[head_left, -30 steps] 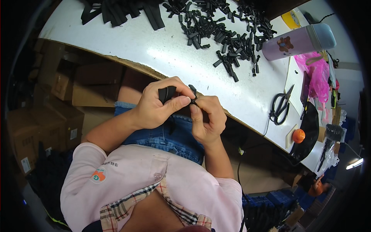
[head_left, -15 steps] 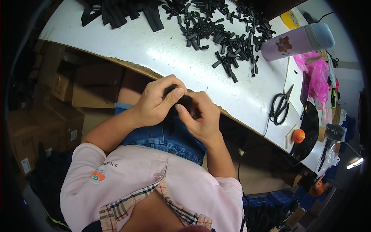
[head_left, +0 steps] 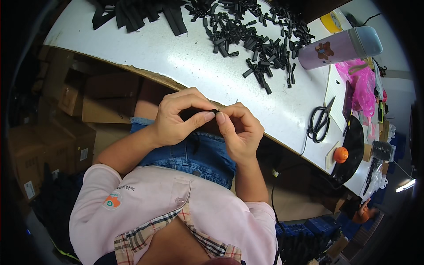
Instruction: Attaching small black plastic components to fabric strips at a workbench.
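Note:
Over my lap, at the near edge of the table, my left hand [head_left: 179, 117] and my right hand [head_left: 240, 132] meet thumb to thumb. Both pinch a small black piece [head_left: 216, 111] between thumb and index finger. Most of it is covered by the fingertips, so its exact kind is hidden. Dark material shows behind my left fingers, and something dark hangs below against my jeans. Small black plastic parts with loops [head_left: 247, 42] lie heaped on the far part of the white table [head_left: 176, 62]. Black fabric strips [head_left: 174, 20] lie to the left of that heap.
Right of the heap a lilac bottle [head_left: 333, 48] lies tilted beside a pink plastic bag [head_left: 360, 90]. Black-handled scissors [head_left: 320, 121] and an orange fruit [head_left: 341, 155] rest at the right. Cardboard boxes [head_left: 108, 97] stand under the table; another person [head_left: 363, 214] is far off.
My hands have turned, and their fingertips have come together on the small black piece. My right hand has shifted slightly right; the black material between the palms shows less now.

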{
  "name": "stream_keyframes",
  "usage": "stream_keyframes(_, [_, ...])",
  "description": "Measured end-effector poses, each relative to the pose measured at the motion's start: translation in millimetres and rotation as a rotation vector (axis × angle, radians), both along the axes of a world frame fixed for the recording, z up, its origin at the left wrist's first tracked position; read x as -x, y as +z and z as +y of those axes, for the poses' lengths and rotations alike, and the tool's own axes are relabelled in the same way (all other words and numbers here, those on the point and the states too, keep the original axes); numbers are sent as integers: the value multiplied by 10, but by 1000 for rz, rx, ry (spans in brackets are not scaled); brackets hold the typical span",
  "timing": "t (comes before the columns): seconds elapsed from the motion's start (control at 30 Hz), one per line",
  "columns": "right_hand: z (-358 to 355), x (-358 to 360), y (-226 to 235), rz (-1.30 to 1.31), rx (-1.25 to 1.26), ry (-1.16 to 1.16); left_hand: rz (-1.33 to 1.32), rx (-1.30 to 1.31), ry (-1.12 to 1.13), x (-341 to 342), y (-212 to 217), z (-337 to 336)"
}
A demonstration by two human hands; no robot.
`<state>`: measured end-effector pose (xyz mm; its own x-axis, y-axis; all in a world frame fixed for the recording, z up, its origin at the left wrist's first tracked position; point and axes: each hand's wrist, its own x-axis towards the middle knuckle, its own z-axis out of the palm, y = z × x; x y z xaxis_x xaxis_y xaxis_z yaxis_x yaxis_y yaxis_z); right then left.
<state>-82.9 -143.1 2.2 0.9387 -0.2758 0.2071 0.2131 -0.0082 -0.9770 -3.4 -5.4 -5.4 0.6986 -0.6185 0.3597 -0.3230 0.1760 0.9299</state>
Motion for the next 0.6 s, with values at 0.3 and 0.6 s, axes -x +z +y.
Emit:
stream_keyframes(0.3, [6,-100,3,344,-705,249,-468,138,110,6,-7,-16])
stream_keyframes(0.6, [-538,-601,111,148,1398,-539,399,124,-102,36,-13,-21])
